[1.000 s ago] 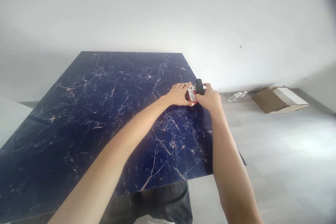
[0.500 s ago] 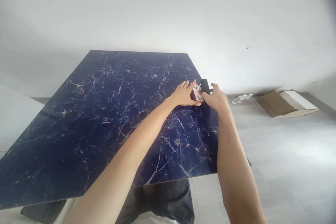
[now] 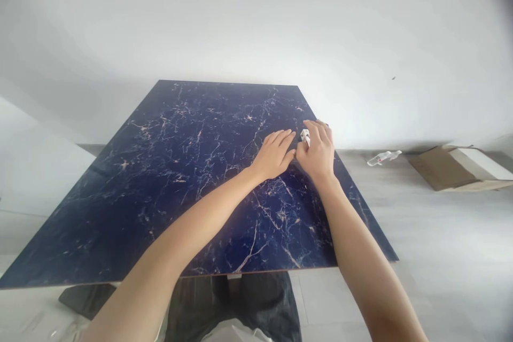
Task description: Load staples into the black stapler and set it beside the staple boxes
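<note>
My right hand (image 3: 319,153) is curled around a small printed box (image 3: 305,137) near the right edge of the blue marbled table (image 3: 192,171). Only a white, patterned corner of this box shows between thumb and fingers; the hand covers the rest. My left hand (image 3: 274,154) is just to the left, palm down over the tabletop. Its fingers are stretched towards the right hand, with nothing seen in them. The thumb tips of both hands are close together. The black object from the earlier view is mostly or wholly hidden behind my right hand.
A white wall (image 3: 224,21) rises behind the table's far edge. Clear plastic bottles (image 3: 383,157) lie on the floor to the right, beside an open cardboard box (image 3: 452,168). A dark object (image 3: 86,299) is below the table's near left edge.
My left hand has let go of the red-and-white box and drawn slightly left. My right hand has turned over and now covers the box. The view has shifted a little left.
</note>
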Tool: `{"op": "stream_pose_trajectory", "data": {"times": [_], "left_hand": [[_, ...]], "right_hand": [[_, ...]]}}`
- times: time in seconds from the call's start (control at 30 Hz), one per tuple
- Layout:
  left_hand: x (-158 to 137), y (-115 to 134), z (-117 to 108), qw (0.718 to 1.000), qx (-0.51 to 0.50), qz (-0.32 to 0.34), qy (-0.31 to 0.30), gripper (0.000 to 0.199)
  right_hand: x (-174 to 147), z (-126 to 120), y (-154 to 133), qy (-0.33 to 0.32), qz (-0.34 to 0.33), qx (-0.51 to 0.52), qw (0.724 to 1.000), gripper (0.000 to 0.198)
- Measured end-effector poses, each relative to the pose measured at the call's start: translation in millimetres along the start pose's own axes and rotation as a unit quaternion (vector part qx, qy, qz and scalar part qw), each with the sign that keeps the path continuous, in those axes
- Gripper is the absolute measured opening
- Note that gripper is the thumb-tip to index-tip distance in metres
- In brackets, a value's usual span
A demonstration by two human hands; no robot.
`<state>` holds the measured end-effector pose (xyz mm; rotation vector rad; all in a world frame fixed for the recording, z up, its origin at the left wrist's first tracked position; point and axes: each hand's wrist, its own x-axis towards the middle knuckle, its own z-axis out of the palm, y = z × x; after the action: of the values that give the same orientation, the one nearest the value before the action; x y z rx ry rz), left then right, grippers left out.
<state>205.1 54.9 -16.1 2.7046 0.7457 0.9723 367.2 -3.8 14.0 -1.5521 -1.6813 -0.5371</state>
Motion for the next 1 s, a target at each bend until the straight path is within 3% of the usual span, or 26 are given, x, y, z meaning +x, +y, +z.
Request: {"op": "stream_pose_trajectory", "data": {"times": [0.23,0.37,0.5,0.7,1.0], "left_hand": [[-63,-36,-69,0.999,0.040,-0.031,-0.003,0.058],[-87,-55,-94,0.995,0.058,-0.074,0.018,0.054],[-92,-59,-99,0.994,0.055,-0.091,0.016,0.049],[-91,-52,-101,0.997,0.021,-0.012,-0.073,0.049],[-119,-50,-125,0.980,0.024,-0.029,-0.196,0.068]], "right_hand": [[-8,11,-28,-0.052,-0.037,0.053,0.997,0.062],[-13,19,-51,-0.088,-0.064,0.094,0.990,0.062],[-20,23,-69,-0.133,-0.088,0.114,0.981,0.061],[-29,23,-85,-0.256,-0.139,0.131,0.948,0.076],[-33,25,-91,-0.345,-0.147,0.159,0.913,0.101]]}}
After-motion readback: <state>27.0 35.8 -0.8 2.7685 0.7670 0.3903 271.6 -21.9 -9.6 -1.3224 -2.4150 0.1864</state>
